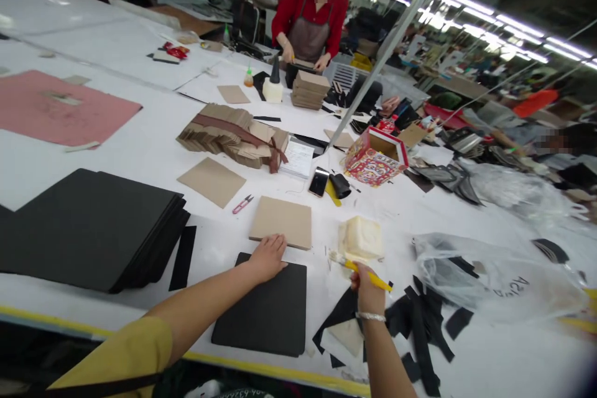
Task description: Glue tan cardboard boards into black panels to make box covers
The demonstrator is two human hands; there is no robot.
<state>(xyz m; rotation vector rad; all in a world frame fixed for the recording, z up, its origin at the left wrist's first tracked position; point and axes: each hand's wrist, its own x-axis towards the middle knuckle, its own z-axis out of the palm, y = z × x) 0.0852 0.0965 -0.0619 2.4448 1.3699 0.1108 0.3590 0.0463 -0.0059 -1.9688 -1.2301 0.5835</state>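
Observation:
My left hand (268,258) lies over the near edge of a stack of tan boards (282,221) and the top edge of a black sheet (265,314), its fingers flat and close together. To the right, my right hand (370,286) is closed around a yellow-handled brush (373,277). The bristle end points left, just in front of a cream block-shaped container (362,236). Black scraps and a pale piece (347,336) lie beside my right forearm.
A thick stack of black sheets (88,224) sits at left. Pink snips (242,204), a phone (319,181), a red patterned box (375,155) and bundled tan pieces (233,130) lie beyond my hands. A plastic bag (494,280) is at right. Across the table stands a person in red.

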